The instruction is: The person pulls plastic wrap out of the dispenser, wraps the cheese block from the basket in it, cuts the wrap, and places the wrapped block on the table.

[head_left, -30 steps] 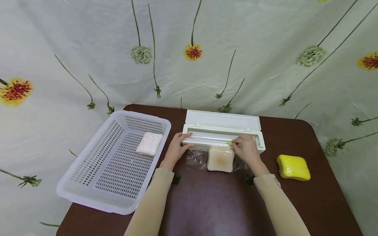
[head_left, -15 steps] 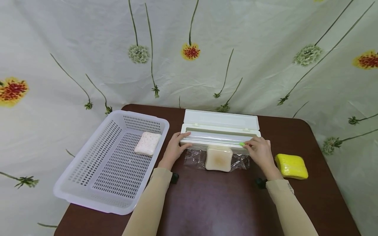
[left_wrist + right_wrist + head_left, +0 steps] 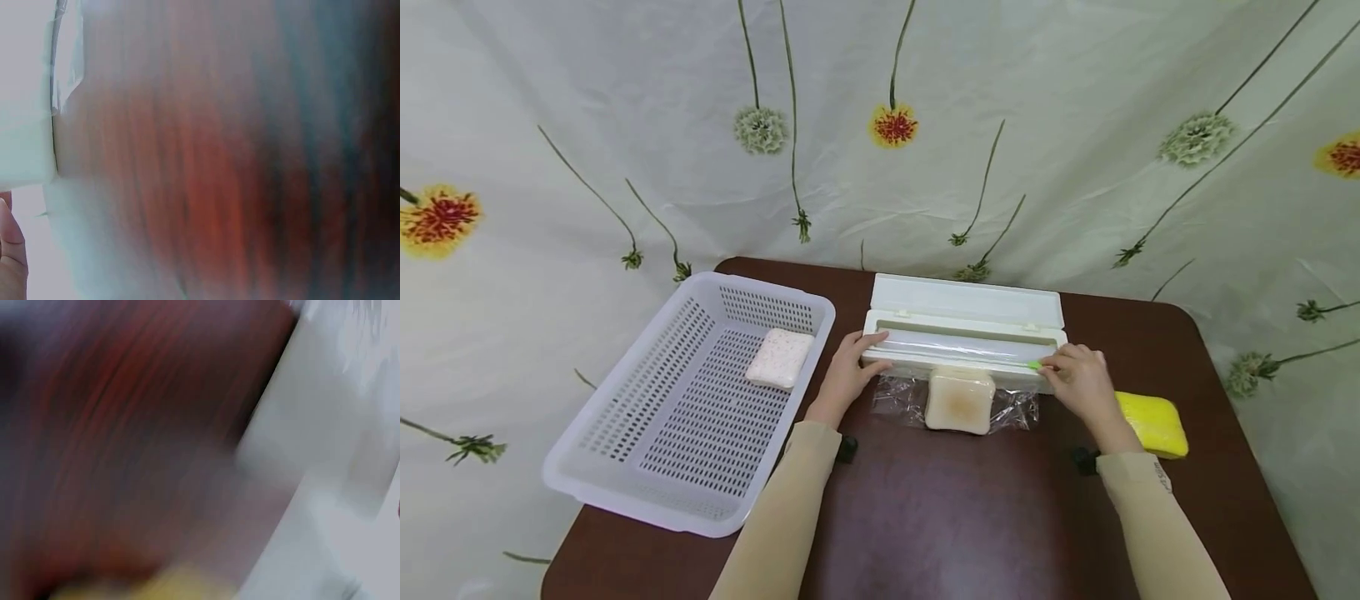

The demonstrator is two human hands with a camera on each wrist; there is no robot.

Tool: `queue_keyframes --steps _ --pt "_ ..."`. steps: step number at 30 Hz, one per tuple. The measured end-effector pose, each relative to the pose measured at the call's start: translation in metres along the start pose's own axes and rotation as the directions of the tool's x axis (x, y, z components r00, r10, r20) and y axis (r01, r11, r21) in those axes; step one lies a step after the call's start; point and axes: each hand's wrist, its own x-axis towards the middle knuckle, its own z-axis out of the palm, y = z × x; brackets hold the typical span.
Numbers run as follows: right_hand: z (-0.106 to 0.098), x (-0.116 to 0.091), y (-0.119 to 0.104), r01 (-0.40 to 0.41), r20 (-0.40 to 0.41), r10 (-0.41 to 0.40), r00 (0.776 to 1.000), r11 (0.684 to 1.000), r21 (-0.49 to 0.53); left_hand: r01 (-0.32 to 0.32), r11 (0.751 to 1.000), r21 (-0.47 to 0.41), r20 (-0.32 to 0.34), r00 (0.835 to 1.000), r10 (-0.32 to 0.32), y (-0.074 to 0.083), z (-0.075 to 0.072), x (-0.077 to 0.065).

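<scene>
In the head view a white cling film dispenser box [image 3: 967, 302] lies with its lid tipped back, a clear film roll [image 3: 955, 345] inside. My left hand [image 3: 846, 375] grips the box's left end, fingers over the top and thumb at the front. At the right end of the front edge, my right hand [image 3: 1081, 382] pinches a small green slide cutter [image 3: 1035, 365]. A toast-like slice [image 3: 959, 404] lies before the box, with clear film [image 3: 897, 397] spread out on both sides of it. The left wrist view shows the box's corner [image 3: 25, 144].
A white perforated basket [image 3: 632, 515] stands at left, holding a pale speckled slice [image 3: 780, 358]. At right a yellow, wrapped-looking slice [image 3: 1157, 423] lies on the dark brown table [image 3: 947, 508], partly behind my right wrist. A flowered cloth [image 3: 925, 192] hangs behind the table.
My right hand has slid the green cutter rightward along the box's front edge, from near the slice to the right end. My left hand stays on the left end.
</scene>
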Motion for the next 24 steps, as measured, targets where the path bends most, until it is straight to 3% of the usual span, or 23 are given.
queue_keyframes --steps 4,7,13,19,24 --pt "-0.023 -0.033 0.026 -0.105 -0.016 0.104 0.994 0.993 -0.054 0.009 1.000 0.015 -0.017 1.000 -0.009 -0.003 -0.004 0.000" --pt "-0.032 -0.052 0.034 -0.132 -0.031 0.130 0.991 0.988 -0.079 0.013 0.999 0.029 -0.014 1.000 -0.012 -0.004 -0.006 0.001" --pt "-0.023 -0.050 0.016 -0.256 -0.075 0.257 0.964 0.966 0.012 0.006 0.999 0.047 0.011 1.000 -0.007 0.002 -0.008 0.001" --pt "0.000 -0.040 -0.011 -0.422 -0.140 0.439 0.888 0.897 0.133 0.019 0.998 0.060 -0.029 0.999 -0.017 0.011 -0.006 -0.008" --pt "0.020 -0.040 -0.029 -0.577 -0.146 0.614 0.775 0.783 0.233 0.085 0.995 0.043 -0.160 0.984 -0.077 0.019 -0.002 -0.021"
